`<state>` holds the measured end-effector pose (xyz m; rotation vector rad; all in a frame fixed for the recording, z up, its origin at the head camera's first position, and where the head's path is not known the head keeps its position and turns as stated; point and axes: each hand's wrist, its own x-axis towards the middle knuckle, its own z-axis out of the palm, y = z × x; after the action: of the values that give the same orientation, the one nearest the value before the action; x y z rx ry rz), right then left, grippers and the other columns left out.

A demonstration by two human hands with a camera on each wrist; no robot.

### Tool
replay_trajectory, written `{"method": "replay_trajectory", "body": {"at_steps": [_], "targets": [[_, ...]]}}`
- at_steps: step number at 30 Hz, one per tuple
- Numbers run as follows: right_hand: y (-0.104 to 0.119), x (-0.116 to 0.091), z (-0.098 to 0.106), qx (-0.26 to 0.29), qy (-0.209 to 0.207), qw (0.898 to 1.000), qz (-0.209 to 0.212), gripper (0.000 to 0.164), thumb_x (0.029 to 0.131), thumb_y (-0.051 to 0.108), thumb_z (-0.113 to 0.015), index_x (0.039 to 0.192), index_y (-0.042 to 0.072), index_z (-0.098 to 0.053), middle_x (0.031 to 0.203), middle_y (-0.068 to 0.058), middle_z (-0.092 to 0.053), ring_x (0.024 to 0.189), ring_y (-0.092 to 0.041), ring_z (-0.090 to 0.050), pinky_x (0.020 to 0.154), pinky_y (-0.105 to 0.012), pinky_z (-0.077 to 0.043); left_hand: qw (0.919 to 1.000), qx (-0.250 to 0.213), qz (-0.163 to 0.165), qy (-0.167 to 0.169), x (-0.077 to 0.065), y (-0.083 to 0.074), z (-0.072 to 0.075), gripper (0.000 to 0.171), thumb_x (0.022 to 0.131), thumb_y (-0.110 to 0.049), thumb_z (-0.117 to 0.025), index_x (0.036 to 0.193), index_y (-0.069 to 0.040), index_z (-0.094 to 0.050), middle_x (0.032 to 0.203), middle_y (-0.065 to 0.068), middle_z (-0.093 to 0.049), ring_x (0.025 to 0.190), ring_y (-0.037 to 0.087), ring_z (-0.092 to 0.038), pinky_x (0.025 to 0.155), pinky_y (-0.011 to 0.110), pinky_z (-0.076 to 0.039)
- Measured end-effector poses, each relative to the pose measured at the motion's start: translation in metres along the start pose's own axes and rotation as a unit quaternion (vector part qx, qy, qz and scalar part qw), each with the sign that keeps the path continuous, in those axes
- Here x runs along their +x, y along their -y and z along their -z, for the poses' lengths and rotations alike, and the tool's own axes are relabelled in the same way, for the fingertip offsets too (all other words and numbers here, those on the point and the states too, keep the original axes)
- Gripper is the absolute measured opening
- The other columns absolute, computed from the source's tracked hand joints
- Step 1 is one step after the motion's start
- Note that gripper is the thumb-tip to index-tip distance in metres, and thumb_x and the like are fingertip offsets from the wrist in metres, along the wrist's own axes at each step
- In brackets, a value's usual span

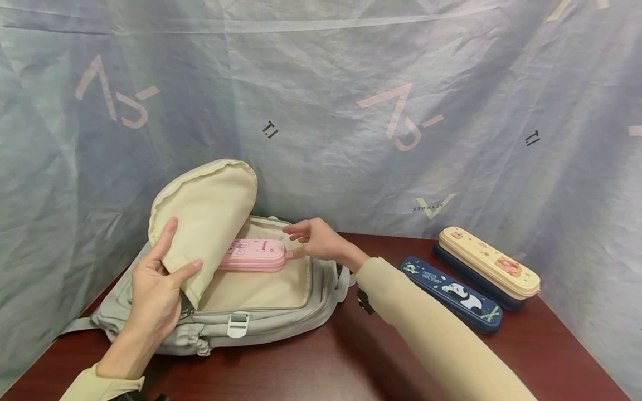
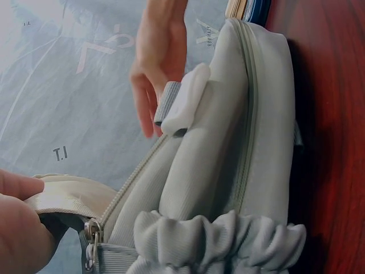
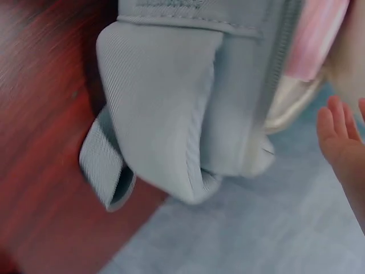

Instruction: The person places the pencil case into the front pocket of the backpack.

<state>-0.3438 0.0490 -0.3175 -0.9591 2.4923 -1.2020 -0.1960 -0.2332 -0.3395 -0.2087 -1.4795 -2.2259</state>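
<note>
A grey-green backpack (image 1: 273, 322) lies on the table with its cream-lined front flap (image 1: 213, 203) lifted. The left hand (image 1: 156, 289) grips the flap's near edge between thumb and fingers and holds it raised. Inside the opening lies a pink pencil case (image 1: 261, 254) with a bunny print, its left end hidden behind the flap. At the case's right end is the right hand (image 1: 321, 240), fingers loosely bent and grasping nothing. The right wrist view has the same pink case (image 3: 313, 40) inside the bag, the fingers apart from it. A zipper pull (image 2: 93, 231) hangs near the left thumb.
On the right of the dark red table (image 1: 321, 367) lies a navy panda pencil case (image 1: 453, 292). Behind it, a cream pencil case (image 1: 489, 260) rests on another dark blue one (image 1: 473, 278). A grey printed curtain (image 1: 321, 139) hangs along the back and sides.
</note>
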Motion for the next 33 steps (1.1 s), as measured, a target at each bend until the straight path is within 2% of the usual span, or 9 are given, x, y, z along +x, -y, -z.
{"method": "replay_trajectory", "body": {"at_steps": [7,13,16,19,23,28,30,33], "targets": [[0.006,-0.048,0.021,-0.084,-0.028,0.995,0.049,0.056,0.088,0.010,-0.088,0.140,0.003,-0.068,0.137,-0.011,-0.065,0.122,-0.027,-0.066,0.108,-0.043,-0.053,1.0000,-0.003,-0.004,0.000,0.001,-0.001,0.003,0.091,0.089,0.033,-0.055,0.164,-0.016,-0.038,0.175,-0.007,-0.018,0.156,0.012,-0.015,0.094,0.018,-0.055],[-0.003,-0.096,0.044,-0.130,-0.075,0.987,0.050,0.049,0.088,0.015,-0.088,0.134,0.007,-0.073,0.130,-0.009,-0.068,0.114,-0.026,-0.068,0.095,-0.043,-0.059,1.0000,0.000,-0.008,0.004,0.001,-0.002,0.004,0.091,0.089,0.033,-0.055,0.163,-0.015,-0.038,0.175,-0.005,-0.018,0.156,0.014,-0.018,0.094,0.017,-0.055],[-0.009,-0.118,0.055,-0.153,-0.104,0.982,0.049,0.047,0.086,0.015,-0.089,0.130,0.008,-0.075,0.125,-0.007,-0.071,0.112,-0.026,-0.068,0.094,-0.044,-0.058,0.9999,0.001,-0.009,0.007,0.001,-0.002,0.004,0.091,0.089,0.033,-0.055,0.164,-0.015,-0.038,0.175,-0.005,-0.018,0.155,0.015,-0.020,0.094,0.017,-0.055],[-0.018,-0.141,0.063,-0.175,-0.126,0.976,0.038,0.046,0.085,0.017,-0.090,0.128,0.010,-0.076,0.121,-0.003,-0.073,0.108,-0.025,-0.069,0.091,-0.044,-0.057,1.0000,-0.002,-0.005,0.007,0.000,-0.003,0.004,0.091,0.089,0.033,-0.055,0.164,-0.015,-0.037,0.175,-0.007,-0.018,0.154,0.013,-0.020,0.092,0.017,-0.056],[-0.032,-0.175,0.073,-0.187,-0.134,0.973,0.015,0.045,0.089,0.021,-0.088,0.130,0.010,-0.075,0.123,-0.003,-0.072,0.106,-0.023,-0.069,0.088,-0.046,-0.059,1.0000,-0.002,-0.002,0.003,0.000,-0.003,0.004,0.091,0.088,0.033,-0.055,0.163,-0.015,-0.037,0.174,-0.008,-0.019,0.155,0.012,-0.014,0.092,0.016,-0.056],[-0.046,-0.213,0.083,-0.180,-0.139,0.974,-0.023,0.049,0.092,0.029,-0.086,0.133,0.008,-0.073,0.127,-0.007,-0.071,0.114,-0.028,-0.070,0.095,-0.056,-0.058,1.0000,0.001,-0.004,-0.003,0.000,-0.003,0.005,0.091,0.088,0.034,-0.055,0.163,-0.014,-0.038,0.174,-0.009,-0.020,0.155,0.011,-0.014,0.092,0.016,-0.055],[-0.052,-0.225,0.087,-0.175,-0.145,0.973,-0.037,0.050,0.092,0.031,-0.085,0.134,0.007,-0.072,0.127,-0.009,-0.072,0.115,-0.029,-0.070,0.096,-0.055,-0.058,1.0000,0.001,-0.004,-0.003,0.001,-0.003,0.006,0.091,0.088,0.034,-0.055,0.163,-0.015,-0.039,0.174,-0.009,-0.020,0.155,0.012,-0.015,0.091,0.015,-0.056],[-0.062,-0.240,0.091,-0.177,-0.159,0.970,-0.054,0.050,0.092,0.032,-0.086,0.134,0.008,-0.073,0.125,-0.009,-0.072,0.111,-0.027,-0.071,0.094,-0.048,-0.061,1.0000,0.004,-0.007,-0.002,0.002,-0.003,0.008,0.091,0.088,0.034,-0.055,0.163,-0.015,-0.039,0.174,-0.009,-0.020,0.154,0.011,-0.016,0.090,0.015,-0.055]]}}
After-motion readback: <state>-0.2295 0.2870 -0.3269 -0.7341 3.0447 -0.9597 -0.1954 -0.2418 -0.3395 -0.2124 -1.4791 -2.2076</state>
